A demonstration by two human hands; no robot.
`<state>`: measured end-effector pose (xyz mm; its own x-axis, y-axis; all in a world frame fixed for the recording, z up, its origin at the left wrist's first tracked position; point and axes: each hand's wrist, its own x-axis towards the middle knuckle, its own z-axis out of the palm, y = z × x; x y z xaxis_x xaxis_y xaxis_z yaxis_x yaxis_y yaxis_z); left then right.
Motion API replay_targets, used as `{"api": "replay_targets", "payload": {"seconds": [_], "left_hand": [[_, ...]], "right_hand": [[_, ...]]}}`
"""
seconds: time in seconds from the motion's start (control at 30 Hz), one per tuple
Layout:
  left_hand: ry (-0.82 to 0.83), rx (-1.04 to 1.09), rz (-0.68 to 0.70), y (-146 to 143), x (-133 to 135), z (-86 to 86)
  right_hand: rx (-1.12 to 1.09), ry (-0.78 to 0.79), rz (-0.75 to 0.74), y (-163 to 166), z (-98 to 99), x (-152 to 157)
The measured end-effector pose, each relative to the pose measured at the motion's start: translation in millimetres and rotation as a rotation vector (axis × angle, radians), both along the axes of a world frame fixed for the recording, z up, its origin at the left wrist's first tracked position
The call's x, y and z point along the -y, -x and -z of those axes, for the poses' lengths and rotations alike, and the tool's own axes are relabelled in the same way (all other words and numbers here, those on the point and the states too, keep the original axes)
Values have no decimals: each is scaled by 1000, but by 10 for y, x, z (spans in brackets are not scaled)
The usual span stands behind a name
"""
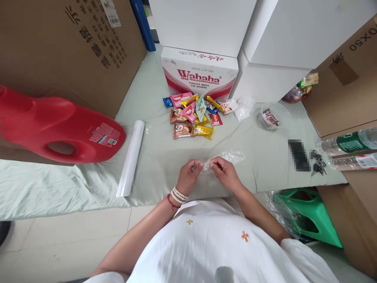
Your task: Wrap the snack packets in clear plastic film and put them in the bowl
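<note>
My left hand (190, 173) and my right hand (224, 171) are close together just above the pale green cloth (165, 157), both pinching a thin clear plastic bag (228, 157) that trails off to the right. The left wrist wears beaded bracelets and a red string. Beyond the hands lies a pile of wrapped snacks (194, 114) in pink, brown, yellow and red wrappers.
A roll of clear bags (131, 157) lies to the left, beside a red plastic jug (55, 127). A Wahaha carton (200, 74) stands behind the snacks. To the right are a clear bowl (269, 117), keys (318, 163), bottles (350, 143) and a green stool (309, 214).
</note>
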<state>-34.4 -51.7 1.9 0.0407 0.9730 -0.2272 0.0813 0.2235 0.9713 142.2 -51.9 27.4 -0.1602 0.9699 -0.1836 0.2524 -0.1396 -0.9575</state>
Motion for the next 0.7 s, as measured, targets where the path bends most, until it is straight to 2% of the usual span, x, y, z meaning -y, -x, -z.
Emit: {"api": "replay_targets", "payload": {"seconds": [0.1,0.17,0.3,0.47,0.7], "left_hand": [[132,221,-4,-17,-11,17],[204,282,20,-37,-10,32],[273,231,104,-98,-11,43],[252,135,248,-135,-18,6],[385,114,264,-155,13,-74]], "right_hand": [[16,-17,62,-110,62,114],[19,-8,83,-174,114,208],[63,13,93,-236,188,373],[94,-25,111,-282,237,507],[144,-79,113,-423,275,658]]}}
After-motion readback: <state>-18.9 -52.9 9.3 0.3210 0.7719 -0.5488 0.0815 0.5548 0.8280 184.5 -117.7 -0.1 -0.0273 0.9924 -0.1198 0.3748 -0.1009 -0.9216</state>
